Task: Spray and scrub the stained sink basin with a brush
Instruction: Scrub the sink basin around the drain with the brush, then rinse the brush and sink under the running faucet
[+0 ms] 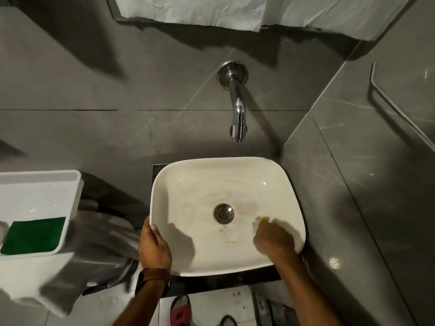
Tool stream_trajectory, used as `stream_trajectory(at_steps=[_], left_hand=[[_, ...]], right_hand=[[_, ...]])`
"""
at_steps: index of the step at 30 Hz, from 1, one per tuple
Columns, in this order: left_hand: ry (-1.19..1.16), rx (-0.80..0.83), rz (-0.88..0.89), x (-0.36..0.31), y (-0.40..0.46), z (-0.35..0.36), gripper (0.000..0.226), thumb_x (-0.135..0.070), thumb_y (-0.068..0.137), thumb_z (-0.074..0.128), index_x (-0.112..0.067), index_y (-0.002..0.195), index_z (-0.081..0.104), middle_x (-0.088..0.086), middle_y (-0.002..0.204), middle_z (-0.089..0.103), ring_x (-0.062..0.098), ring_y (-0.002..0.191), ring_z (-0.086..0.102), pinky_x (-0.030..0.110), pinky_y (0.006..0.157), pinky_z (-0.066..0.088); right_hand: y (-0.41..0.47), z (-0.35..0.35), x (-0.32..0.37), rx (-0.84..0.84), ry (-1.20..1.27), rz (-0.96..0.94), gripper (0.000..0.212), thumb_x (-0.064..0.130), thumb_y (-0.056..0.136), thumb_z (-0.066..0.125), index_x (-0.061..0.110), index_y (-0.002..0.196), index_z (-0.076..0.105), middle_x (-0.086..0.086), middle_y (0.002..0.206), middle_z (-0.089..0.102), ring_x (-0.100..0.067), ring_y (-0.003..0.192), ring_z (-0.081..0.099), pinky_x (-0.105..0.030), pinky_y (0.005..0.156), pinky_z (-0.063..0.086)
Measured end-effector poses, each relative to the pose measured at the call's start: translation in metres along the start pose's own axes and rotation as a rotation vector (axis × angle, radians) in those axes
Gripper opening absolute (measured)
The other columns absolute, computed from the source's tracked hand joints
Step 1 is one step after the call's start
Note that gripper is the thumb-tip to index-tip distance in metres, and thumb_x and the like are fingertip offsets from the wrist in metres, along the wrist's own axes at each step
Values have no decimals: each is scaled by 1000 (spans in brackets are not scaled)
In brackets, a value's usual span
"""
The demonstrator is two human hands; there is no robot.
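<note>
A white square sink basin (188, 184) sits below me, with brownish stains around its metal drain (223, 213). My left hand (154, 247) grips the basin's front left rim. Inside the basin at the front right, my right hand (274, 237) is closed over a small scrubbing tool. Only a yellow tip (263, 218) of that tool shows past my fingers, pressed against the basin floor just right of the drain. No spray bottle is in view.
A chrome tap (237, 107) juts from the grey tiled wall above the basin. A white caddy (40, 184) holding a green pad (34, 235) stands at the left, over a crumpled white cloth (98, 238). A red sandal (180, 312) shows on the floor.
</note>
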State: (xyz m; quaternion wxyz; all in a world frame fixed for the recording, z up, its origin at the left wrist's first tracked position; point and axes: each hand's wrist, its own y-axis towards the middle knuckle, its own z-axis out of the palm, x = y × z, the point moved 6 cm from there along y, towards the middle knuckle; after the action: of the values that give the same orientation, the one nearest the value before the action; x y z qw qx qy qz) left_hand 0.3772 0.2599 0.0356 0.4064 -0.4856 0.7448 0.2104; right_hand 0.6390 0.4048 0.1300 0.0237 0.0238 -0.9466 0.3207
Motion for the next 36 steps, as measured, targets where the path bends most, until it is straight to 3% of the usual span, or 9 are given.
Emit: stream_trajectory(at_steps=[5,8,14,16,19,22,26,31,36], left_hand=[[61,93,149,-26,5,-3,36,-28,101,39,-12,132,45,17,127,54,35,115,51,44,94,44],[30,144,383,-87,10,-7,34,-30,99,40,-14,123,57,6,122,61,24,111,52,43,96,44],[-165,324,601,-261,28,21,21,-26,97,54,-20,106,72,-9,101,72,9,95,64,26,82,50],[-211,404,594,-294,33,31,21,-27,95,57,-21,109,72,-10,99,72,3,93,65,18,81,50],[-208,461,564,-312,41,37,22,-21,92,62,-16,111,72,-1,102,74,10,96,67,25,85,52],[-222,504,534,-311,47,40,21,-12,89,66,-9,109,72,6,104,74,15,98,68,33,93,52],[-182,489,487,-313,48,45,20,-12,90,64,-9,108,72,0,103,72,14,99,66,32,96,50],[-91,498,436,-320,48,51,17,-10,91,62,-9,104,73,0,98,72,13,94,64,34,96,49],[-6,351,466,-327,32,40,21,-47,82,65,-27,79,73,-14,63,67,-2,59,62,22,61,55]], right_hand=[[-24,82,97,330,98,-325,43,27,92,45,11,127,65,-19,132,68,-38,122,65,-45,100,55],[-13,65,125,246,278,-346,36,21,90,52,6,118,68,-20,121,72,-40,113,69,-41,89,58],[4,32,48,86,606,-186,32,17,83,57,13,113,68,-12,110,74,-34,106,69,-30,77,49],[11,26,21,-3,673,-144,15,24,88,63,10,86,69,-5,79,71,-27,82,68,-30,62,44],[15,12,-9,-93,795,-108,39,32,92,66,6,64,58,-2,58,52,-21,60,52,-32,56,33],[17,-5,-15,-132,952,-109,36,30,93,69,19,61,54,2,52,39,-17,53,37,-32,56,27],[21,-26,-10,-91,1197,-53,35,28,95,67,1,73,66,4,50,49,-10,39,34,-19,43,22],[18,-49,-3,-117,1197,-65,35,29,96,66,-4,83,67,3,53,51,-10,39,33,-16,39,22],[9,-66,11,-205,984,-179,39,30,95,63,-3,74,63,-9,61,56,-23,58,45,-30,56,33]])
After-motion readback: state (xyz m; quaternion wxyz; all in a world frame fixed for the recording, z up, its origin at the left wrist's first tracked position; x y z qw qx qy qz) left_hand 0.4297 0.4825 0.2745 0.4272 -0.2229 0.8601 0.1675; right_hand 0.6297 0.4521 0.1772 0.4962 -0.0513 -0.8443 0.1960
